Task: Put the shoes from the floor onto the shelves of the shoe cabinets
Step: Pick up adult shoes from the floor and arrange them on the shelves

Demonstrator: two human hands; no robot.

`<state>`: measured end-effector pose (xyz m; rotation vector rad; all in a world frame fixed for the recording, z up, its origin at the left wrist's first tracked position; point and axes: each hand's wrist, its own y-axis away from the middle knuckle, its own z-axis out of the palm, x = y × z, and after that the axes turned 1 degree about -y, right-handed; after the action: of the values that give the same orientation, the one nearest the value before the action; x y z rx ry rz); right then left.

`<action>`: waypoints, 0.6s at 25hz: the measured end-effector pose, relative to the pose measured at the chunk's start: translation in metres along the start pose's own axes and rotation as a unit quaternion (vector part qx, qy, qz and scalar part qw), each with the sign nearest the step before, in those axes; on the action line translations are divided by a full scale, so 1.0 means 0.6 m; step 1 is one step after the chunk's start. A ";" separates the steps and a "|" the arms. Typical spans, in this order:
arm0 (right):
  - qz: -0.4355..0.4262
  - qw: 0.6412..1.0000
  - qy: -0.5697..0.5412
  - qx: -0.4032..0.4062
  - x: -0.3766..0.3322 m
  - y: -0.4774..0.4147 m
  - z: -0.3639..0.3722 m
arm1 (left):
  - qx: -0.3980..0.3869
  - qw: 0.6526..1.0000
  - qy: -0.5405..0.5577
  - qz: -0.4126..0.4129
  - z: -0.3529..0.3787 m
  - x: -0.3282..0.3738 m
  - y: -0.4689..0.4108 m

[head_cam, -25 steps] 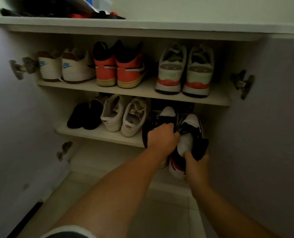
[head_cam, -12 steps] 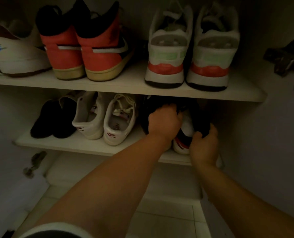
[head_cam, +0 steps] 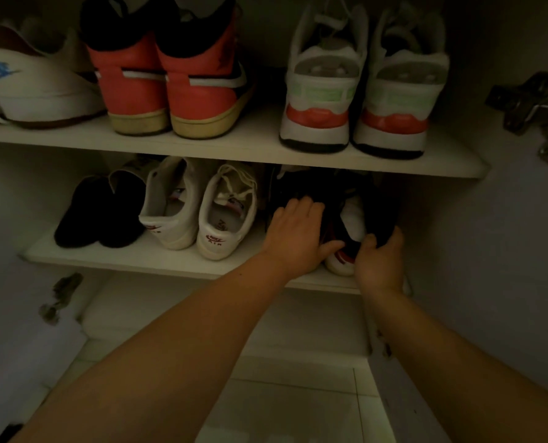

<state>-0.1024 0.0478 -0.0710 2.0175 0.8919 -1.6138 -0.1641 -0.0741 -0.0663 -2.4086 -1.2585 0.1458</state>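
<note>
A black, white and red pair of sneakers sits at the right end of the lower shelf (head_cam: 138,260), heels toward me. My left hand (head_cam: 298,238) lies over the heel of the left black sneaker (head_cam: 293,187), fingers curled on it. My right hand (head_cam: 379,260) grips the heel of the right black sneaker (head_cam: 352,219), whose white lining and red-trimmed sole show. Both shoes rest on the shelf, partly hidden in shadow under the upper shelf (head_cam: 234,148).
On the lower shelf a white pair (head_cam: 224,215) and black slippers (head_cam: 96,212) stand left of my hands. Above are red high-tops (head_cam: 170,81), white-and-orange runners (head_cam: 355,91) and a white shoe with blue logo (head_cam: 36,81). A door hinge (head_cam: 528,100) juts at right. Pale floor tiles (head_cam: 282,410) lie below.
The camera has moved closer and lower. Both hands have pushed the black pair from the shelf's front edge deeper onto the lower shelf, and my left hand's fingers have spread flatter.
</note>
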 end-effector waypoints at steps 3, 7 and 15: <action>0.031 0.999 0.003 -0.026 -0.002 0.013 -0.005 | -0.013 1.000 -0.009 -0.002 -0.011 -0.008 0.021; 0.044 0.998 -0.038 0.020 -0.027 0.065 -0.012 | -0.005 1.000 0.011 -0.014 -0.057 -0.015 0.060; 0.061 0.994 -0.021 -0.088 -0.109 0.242 0.057 | -0.043 0.997 0.034 -0.046 -0.205 -0.061 0.230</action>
<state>-0.0337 -0.0935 -0.0273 1.8730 0.8467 -1.4539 -0.0462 -0.2118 -0.0143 -2.4005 -1.3680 -0.0171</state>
